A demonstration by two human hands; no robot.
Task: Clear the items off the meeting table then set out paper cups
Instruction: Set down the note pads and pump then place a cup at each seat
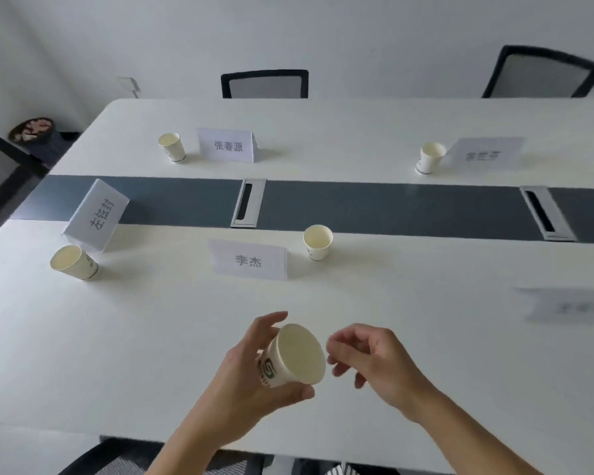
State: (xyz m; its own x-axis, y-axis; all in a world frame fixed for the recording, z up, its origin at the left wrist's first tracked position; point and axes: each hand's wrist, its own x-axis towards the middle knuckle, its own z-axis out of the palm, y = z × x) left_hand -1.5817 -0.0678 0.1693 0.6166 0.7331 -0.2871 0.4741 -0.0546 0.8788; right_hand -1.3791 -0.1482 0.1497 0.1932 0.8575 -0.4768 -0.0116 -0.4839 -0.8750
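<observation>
My left hand point(244, 371) grips a white paper cup point(297, 354) with a green logo, tilted with its mouth toward the right, above the near part of the white meeting table point(151, 337). My right hand point(371, 358) hovers just right of the cup's rim, fingers loosely curled, holding nothing. Several more paper cups stand upright on the table: one at the near left point(72, 262), one by the middle strip point(318, 241), one at the far left point(172, 147) and one at the far right point(429, 157).
White name cards stand beside the cups: near centre point(249, 260), near left point(96, 216), far centre point(227, 145), far right point(484, 154), and a blurred one at the right edge point(570, 305). A grey strip with cable hatches point(247, 204) crosses the table. Chairs point(264, 84) stand beyond.
</observation>
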